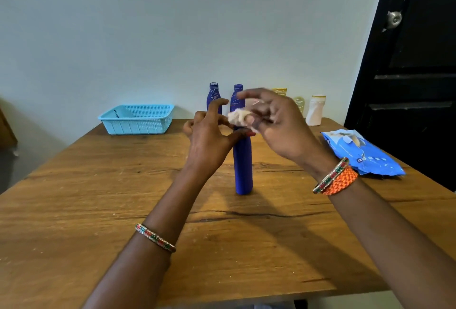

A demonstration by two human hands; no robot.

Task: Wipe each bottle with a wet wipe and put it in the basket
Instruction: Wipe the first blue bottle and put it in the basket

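A tall blue bottle (243, 165) stands upright in the middle of the wooden table (98, 197). Its upper part is hidden behind my hands. My right hand (278, 123) holds a crumpled whitish wet wipe (238, 116) in front of the bottle. My left hand (209, 136) pinches the wipe's left edge between thumb and a fingertip, its other fingers spread. A blue neck (237, 95) shows above the wipe; I cannot tell whether it belongs to this bottle. Another blue bottle (213, 94) stands behind. The light blue basket (138, 120) sits at the far left with nothing visible inside.
A blue pack of wet wipes (362, 153) lies at the table's right edge. A white bottle (315, 111) and two yellowish bottles (299, 104) stand at the back right near the wall. A black door (414, 62) is on the right.
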